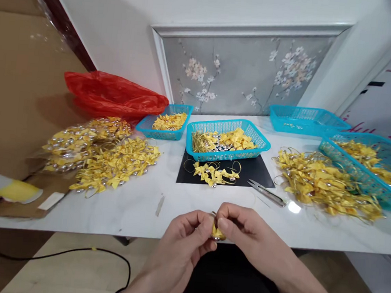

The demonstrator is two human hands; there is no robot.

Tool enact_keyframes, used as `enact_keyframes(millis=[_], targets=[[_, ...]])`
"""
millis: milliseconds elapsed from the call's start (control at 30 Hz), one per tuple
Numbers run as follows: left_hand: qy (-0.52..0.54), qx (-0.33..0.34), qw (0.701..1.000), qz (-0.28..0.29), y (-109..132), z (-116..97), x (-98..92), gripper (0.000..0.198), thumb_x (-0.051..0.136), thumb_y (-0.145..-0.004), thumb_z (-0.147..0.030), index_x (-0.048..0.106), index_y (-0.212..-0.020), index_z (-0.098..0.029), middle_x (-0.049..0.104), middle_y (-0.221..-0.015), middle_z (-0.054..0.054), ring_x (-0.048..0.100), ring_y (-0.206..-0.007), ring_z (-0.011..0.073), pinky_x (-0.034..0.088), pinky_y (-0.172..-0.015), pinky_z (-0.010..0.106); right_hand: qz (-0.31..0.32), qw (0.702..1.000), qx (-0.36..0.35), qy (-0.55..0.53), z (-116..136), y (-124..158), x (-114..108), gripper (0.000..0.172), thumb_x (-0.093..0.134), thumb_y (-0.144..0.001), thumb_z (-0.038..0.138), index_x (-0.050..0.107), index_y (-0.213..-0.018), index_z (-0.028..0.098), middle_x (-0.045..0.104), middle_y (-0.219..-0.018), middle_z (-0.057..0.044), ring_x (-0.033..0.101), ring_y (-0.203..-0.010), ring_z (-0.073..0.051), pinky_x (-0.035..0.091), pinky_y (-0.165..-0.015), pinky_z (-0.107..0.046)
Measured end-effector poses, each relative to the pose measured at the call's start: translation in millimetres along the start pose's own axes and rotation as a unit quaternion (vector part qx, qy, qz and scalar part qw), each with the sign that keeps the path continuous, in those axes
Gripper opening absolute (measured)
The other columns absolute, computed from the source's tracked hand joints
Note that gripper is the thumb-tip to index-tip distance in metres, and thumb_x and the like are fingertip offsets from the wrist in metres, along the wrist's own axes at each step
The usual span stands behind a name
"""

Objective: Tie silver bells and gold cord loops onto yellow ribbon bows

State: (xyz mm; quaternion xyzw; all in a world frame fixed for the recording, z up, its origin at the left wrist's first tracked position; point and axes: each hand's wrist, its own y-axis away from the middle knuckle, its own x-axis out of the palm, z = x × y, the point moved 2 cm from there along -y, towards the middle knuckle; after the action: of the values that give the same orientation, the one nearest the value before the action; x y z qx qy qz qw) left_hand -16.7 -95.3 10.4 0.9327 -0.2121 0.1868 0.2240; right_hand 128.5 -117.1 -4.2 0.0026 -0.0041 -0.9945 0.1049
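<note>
Between my two hands, at the table's front edge, is a small yellow ribbon flower (218, 233) with a silver bead at its bottom. My left hand (187, 241) pinches it from the left, thumb against the fingers. My right hand (243, 230) is closed at its upper right, with the fingertips pressed together on the flower's top; the exact grip there is hidden. Beyond my hands, several finished-looking ribbon flowers with beads and gold cord loops (210, 173) lie on a black mat (262, 170). Thread snips (267, 192) rest at the mat's right corner.
A blue basket (228, 157) of yellow flowers, beads and cords stands on the mat's back. Flower piles (118, 162) (325, 185) lie left and right. More blue baskets (164, 134) (307, 122) (379, 190) and a red plastic bag (114, 96) stand behind. A black cable (70, 252) hangs at left.
</note>
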Motion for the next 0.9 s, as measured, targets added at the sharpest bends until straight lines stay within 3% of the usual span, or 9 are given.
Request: enact_keyframes(millis=[133,233,333,533,633,800,900], targets=[[0.016,-0.01,1.0,-0.003,0.3,0.9,-0.4,0.027,0.078,-0.079,-0.029,0.064,-0.063,-0.013,0.054,-0.069,-0.001,0.048,-0.067,0.0091,0.049,-0.061,0.016,-0.008,0.999,0.004,-0.036,-3.5,-2.4,-0.8,0.039,0.051,-0.095,0.053,0.049,-0.075,0.019,0.041,-0.069,0.004,0.037,-0.068,-0.012,0.032,-0.063,-0.025],[0.033,-0.014,0.999,-0.029,1.8,-0.6,-4.0,0.025,0.077,-0.079,-0.041,0.07,-0.079,-0.017,0.062,-0.088,0.003,0.056,-0.081,0.0146,0.054,-0.061,0.02,-0.059,0.998,0.004,-0.017,-3.1,-3.7,-3.0,0.039,0.05,-0.095,0.052,0.047,-0.073,0.019,0.04,-0.069,0.004,0.036,-0.067,-0.012,0.031,-0.063,-0.025],[0.045,-0.035,0.998,-0.04,2.7,-1.2,-7.2,0.035,0.076,-0.076,-0.051,0.071,-0.092,-0.021,0.064,-0.105,0.005,0.06,-0.093,0.0198,0.056,-0.059,0.023,-0.085,0.996,0.002,-0.015,-2.6,-5.0,-4.4,0.04,0.052,-0.094,0.051,0.045,-0.071,0.019,0.04,-0.068,0.005,0.036,-0.066,-0.012,0.031,-0.061,-0.024],[-0.048,-0.003,0.999,-0.01,-0.9,-2.1,-5.0,0.021,0.074,-0.083,-0.035,0.068,-0.076,-0.016,0.064,-0.076,0.001,0.06,-0.074,0.0125,0.055,-0.063,0.02,-0.084,0.996,-0.008,-0.032,-2.7,-8.0,-1.9,0.039,0.054,-0.093,0.05,0.048,-0.071,0.019,0.041,-0.066,0.005,0.038,-0.063,-0.011,0.034,-0.059,-0.023],[-0.058,0.007,0.998,-0.018,-3.4,-2.2,-5.9,0.022,0.073,-0.084,-0.034,0.069,-0.073,-0.015,0.066,-0.074,0.001,0.06,-0.07,0.0117,0.055,-0.064,0.021,-0.092,0.995,-0.017,-0.036,-2.7,-9.0,-1.4,0.038,0.05,-0.095,0.052,0.05,-0.075,0.02,0.044,-0.067,0.004,0.042,-0.063,-0.012,0.037,-0.059,-0.023],[-0.016,0.01,0.998,-0.054,-4.9,-4.4,-15.7,0.022,0.074,-0.082,-0.036,0.069,-0.073,-0.017,0.07,-0.077,0.003,0.062,-0.072,0.0131,0.055,-0.064,0.023,-0.201,0.978,-0.034,0.033,-7.4,-8.3,-10.6,0.034,0.046,-0.095,0.055,0.056,-0.105,0.023,0.057,-0.08,0.0,0.055,-0.071,-0.015,0.046,-0.067,-0.025],[0.014,0.035,0.996,-0.083,-1.4,-9.1,-24.7,0.02,0.077,-0.08,-0.036,0.07,-0.074,-0.018,0.071,-0.076,0.002,0.065,-0.071,0.0127,0.055,-0.064,0.022,-0.238,0.966,-0.044,0.094,-13.4,-4.8,-17.0,0.037,0.045,-0.093,0.057,0.059,-0.104,0.024,0.061,-0.081,-0.001,0.058,-0.07,-0.016,0.05,-0.068,-0.025]])
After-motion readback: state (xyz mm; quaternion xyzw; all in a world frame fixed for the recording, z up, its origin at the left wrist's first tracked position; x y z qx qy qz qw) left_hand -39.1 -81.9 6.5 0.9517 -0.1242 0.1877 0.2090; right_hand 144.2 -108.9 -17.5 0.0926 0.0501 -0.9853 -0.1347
